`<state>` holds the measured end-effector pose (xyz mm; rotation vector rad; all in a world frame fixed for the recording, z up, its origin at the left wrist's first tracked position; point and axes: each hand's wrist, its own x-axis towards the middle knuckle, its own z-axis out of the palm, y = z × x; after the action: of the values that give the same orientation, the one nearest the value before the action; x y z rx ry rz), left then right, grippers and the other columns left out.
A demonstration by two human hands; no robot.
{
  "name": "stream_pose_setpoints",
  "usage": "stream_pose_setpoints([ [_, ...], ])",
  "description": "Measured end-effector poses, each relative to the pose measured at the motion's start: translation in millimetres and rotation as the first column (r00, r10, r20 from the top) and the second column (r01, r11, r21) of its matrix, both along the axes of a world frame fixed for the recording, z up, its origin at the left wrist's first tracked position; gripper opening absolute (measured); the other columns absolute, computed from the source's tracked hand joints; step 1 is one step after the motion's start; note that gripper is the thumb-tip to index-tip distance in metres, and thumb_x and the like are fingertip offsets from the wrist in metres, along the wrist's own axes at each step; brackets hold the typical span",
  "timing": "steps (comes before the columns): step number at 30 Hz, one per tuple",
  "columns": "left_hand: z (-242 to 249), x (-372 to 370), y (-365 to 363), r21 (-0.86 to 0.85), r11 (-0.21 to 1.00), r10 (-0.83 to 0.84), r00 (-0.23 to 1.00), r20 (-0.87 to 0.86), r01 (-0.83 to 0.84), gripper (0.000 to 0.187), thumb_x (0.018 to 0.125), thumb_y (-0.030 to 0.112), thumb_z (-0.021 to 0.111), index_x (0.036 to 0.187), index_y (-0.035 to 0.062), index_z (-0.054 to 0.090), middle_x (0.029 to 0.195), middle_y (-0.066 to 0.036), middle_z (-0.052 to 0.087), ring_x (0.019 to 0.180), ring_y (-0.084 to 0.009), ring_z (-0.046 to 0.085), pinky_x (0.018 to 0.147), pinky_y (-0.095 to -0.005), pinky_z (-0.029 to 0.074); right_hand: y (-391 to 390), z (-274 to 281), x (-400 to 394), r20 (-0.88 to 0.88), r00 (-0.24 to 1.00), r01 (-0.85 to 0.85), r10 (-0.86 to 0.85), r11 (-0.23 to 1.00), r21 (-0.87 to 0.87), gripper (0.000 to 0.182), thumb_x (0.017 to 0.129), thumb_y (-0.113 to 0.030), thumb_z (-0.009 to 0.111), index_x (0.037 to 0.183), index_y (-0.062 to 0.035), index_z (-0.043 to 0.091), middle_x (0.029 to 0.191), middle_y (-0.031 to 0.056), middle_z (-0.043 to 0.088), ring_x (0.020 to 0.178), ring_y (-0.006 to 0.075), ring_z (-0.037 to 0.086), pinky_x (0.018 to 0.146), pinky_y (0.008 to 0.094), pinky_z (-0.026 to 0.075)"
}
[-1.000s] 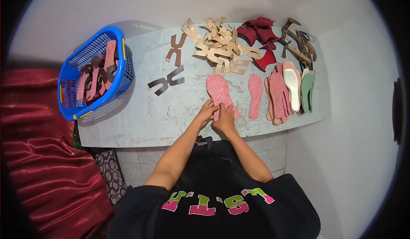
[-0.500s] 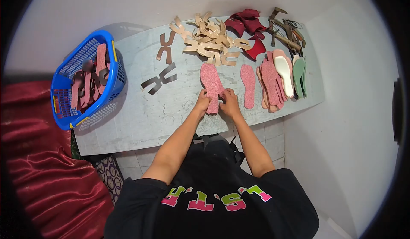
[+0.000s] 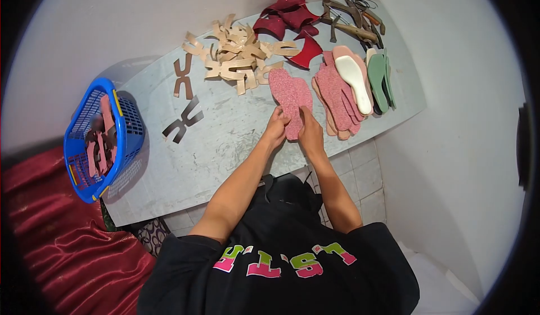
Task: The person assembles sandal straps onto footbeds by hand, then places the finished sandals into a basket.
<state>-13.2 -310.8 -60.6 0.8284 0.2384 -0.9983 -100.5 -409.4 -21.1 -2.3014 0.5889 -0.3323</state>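
Observation:
Two pink speckled, insole-shaped pieces overlap in front of me near the table's front edge. The left pink insole (image 3: 283, 89) has its lower end between my hands; the other pink insole (image 3: 304, 93) shows along its right side. My left hand (image 3: 275, 128) is closed on the left edge of the first one, thumb on top. My right hand (image 3: 311, 134) grips at the lower right, its thumb over the place where the pieces overlap, its other fingers hidden. Right of that hand lies a pile of pink insoles (image 3: 334, 92) with a white insole (image 3: 351, 74) on top.
Beige cut straps (image 3: 229, 67) are heaped at the back, beside dark red pieces (image 3: 306, 53). Hammers and other tools (image 3: 360, 32) lie at the back right, green insoles (image 3: 377, 81) at the right. Two brown straps (image 3: 183, 120) lie left. A blue basket (image 3: 133, 124) holds pink-and-brown pieces.
My view has shifted, moving the table's things leftward. My hands and the held insole have moved right across the table, and it now overlaps a second insole that earlier lay apart.

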Motion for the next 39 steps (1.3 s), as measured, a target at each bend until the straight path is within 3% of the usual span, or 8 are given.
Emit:
stream_pose_setpoints([
  [4, 3.8, 0.9, -31.2, 0.108, 0.99, -0.088, 0.996, -0.003, 0.088, 0.05, 0.092, -0.009, 0.041, 0.139, 0.0072, 0.032, 0.124, -0.014, 0.057, 0.116, -0.0254, 0.057, 0.1, -0.0408, 0.047, -20.4, -14.8, -5.9, -0.061, 0.997, 0.035, -0.054, 0.962, -0.269, 0.059, 0.076, 0.012, 0.047, 0.134, 0.0001, 0.048, 0.118, 0.028, 0.06, 0.109, 0.0512, 0.053, 0.097, 0.0524, 0.042],
  [14, -27.0, 4.4, 13.6, 0.299, 0.954, -0.029, 0.999, -0.013, 0.032, 0.048, 0.09, -0.009, 0.043, 0.135, 0.005, 0.036, 0.112, -0.012, 0.059, 0.102, -0.0224, 0.06, 0.091, -0.0369, 0.05, -18.2, -20.2, -9.7, -0.29, 0.944, -0.226, 0.159, 0.951, -0.211, 0.063, 0.074, 0.008, 0.053, 0.134, -0.0126, 0.054, 0.141, 0.0262, 0.043, 0.109, 0.0492, 0.05, 0.098, 0.05, 0.044],
  [20, -43.3, 8.5, 96.1, 0.391, 0.912, 0.088, 0.99, 0.109, -0.124, 0.04, 0.087, -0.009, 0.053, 0.125, 0.0, 0.047, 0.101, -0.011, 0.063, 0.091, -0.0187, 0.063, 0.082, -0.0322, 0.052, 18.4, -25.1, 2.3, -0.344, 0.933, -0.024, -0.111, 0.931, -0.365, 0.064, 0.069, 0.004, 0.063, 0.131, -0.0127, 0.056, 0.143, 0.0238, 0.038, 0.117, 0.045, 0.043, 0.099, 0.0461, 0.041],
  [24, -32.7, 2.7, 154.5, 0.417, 0.889, 0.147, 0.98, 0.134, -0.19, 0.037, 0.085, -0.01, 0.057, 0.12, -0.0027, 0.051, 0.094, -0.01, 0.067, 0.081, -0.0176, 0.065, 0.073, -0.0281, 0.052, 57.0, -33.2, 18.8, -0.172, 0.965, -0.221, 0.197, 0.966, -0.135, 0.054, 0.072, -0.001, 0.066, 0.125, -0.0051, 0.056, 0.135, 0.0235, 0.045, 0.121, 0.0414, 0.044, 0.103, 0.0439, 0.038],
  [28, -54.3, -8.8, 207.8, 0.503, 0.857, -0.051, 0.951, 0.306, -0.116, 0.043, 0.078, 0.0, 0.072, 0.118, -0.0016, 0.057, 0.09, -0.007, 0.069, 0.07, -0.0184, 0.065, 0.061, -0.0302, 0.053, 125.9, -40.9, 36.2, -0.198, 0.901, -0.171, 0.387, 0.735, 0.656, 0.052, 0.073, 0.0, 0.065, 0.124, -0.004, 0.055, 0.107, 0.0189, 0.063, 0.086, 0.0329, 0.066, 0.078, 0.0358, 0.052],
  [32, -12.4, -7.3, 235.8, 0.804, 0.587, -0.527, 0.711, 0.465, -0.091, 0.057, 0.07, 0.01, 0.082, 0.122, 0.0007, 0.058, 0.1, -0.01, 0.068, 0.08, -0.0221, 0.066, 0.069, -0.0336, 0.053, 166.8, -49.6, 29.5, -0.18, 0.939, -0.121, 0.293, 0.771, 0.625, 0.053, 0.073, 0.002, 0.063, 0.125, -0.0048, 0.055, 0.096, 0.0189, 0.065, 0.069, 0.032, 0.066, 0.067, 0.0346, 0.053],
  [34, 5.7, -4.9, 242.8, 0.918, 0.327, -0.761, 0.514, 0.397, -0.225, 0.083, 0.062, 0.023, 0.088, 0.135, 0.0088, 0.051, 0.131, -0.012, 0.056, 0.115, -0.0318, 0.056, 0.091, -0.0444, 0.049, 176.2, -44.9, 28.3, -0.211, 0.944, -0.122, 0.254, 0.863, 0.491, 0.054, 0.071, 0.004, 0.064, 0.124, -0.0027, 0.055, 0.107, 0.0214, 0.062, 0.085, 0.0347, 0.065, 0.074, 0.0373, 0.053],
  [39, 24.2, -5.8, 252.3, 0.918, 0.32, -0.857, 0.342, 0.386, -0.234, 0.1, 0.059, 0.024, 0.09, 0.145, 0.0122, 0.04, 0.156, -0.009, 0.026, 0.141, -0.0322, 0.026, 0.11, -0.0551, 0.029, 181.6, -48.5, 24.0, -0.319, 0.868, -0.389, 0.381, 0.92, 0.04, 0.066, 0.066, 0.0, 0.071, 0.128, -0.0015, 0.051, 0.125, 0.0227, 0.052, 0.105, 0.0383, 0.056, 0.088, 0.0432, 0.049],
])
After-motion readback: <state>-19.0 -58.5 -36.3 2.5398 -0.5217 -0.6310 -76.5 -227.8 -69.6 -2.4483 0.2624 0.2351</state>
